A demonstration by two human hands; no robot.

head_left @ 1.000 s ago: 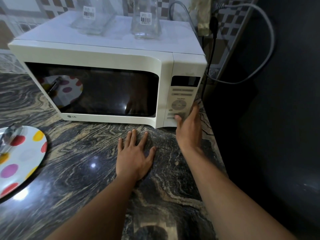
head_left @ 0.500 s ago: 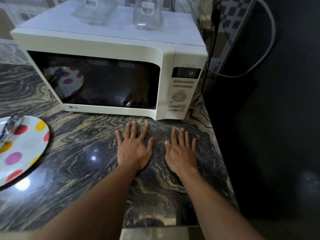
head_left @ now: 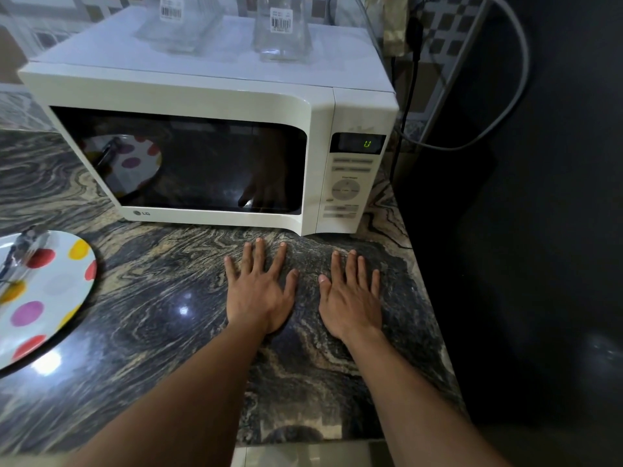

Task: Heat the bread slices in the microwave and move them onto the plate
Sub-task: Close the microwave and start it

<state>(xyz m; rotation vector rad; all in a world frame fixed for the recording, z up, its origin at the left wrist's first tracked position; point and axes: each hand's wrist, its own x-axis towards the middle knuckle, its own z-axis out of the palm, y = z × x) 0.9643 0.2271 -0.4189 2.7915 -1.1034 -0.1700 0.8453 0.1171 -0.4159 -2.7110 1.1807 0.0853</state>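
A white microwave (head_left: 215,96) stands at the back of the marbled counter with its door closed. Its dark window mirrors the plate, and its display (head_left: 366,143) glows with a green figure. No bread slices are visible through the dark glass. A white plate with coloured dots (head_left: 64,284) lies at the left edge, with shiny tongs (head_left: 20,251) resting on it. My left hand (head_left: 259,291) lies flat on the counter in front of the microwave, fingers spread. My right hand (head_left: 350,294) lies flat beside it, just below the control panel (head_left: 347,190).
Two clear glass containers (head_left: 283,32) with barcode labels stand on top of the microwave. A black cord and a grey cable (head_left: 519,62) hang by the wall behind its right side. The counter ends at the right against a dark surface (head_left: 522,230).
My right hand left the microwave's lower buttons and came down flat on the counter beside my left hand. The display lit up with a green figure. My left hand stayed put.
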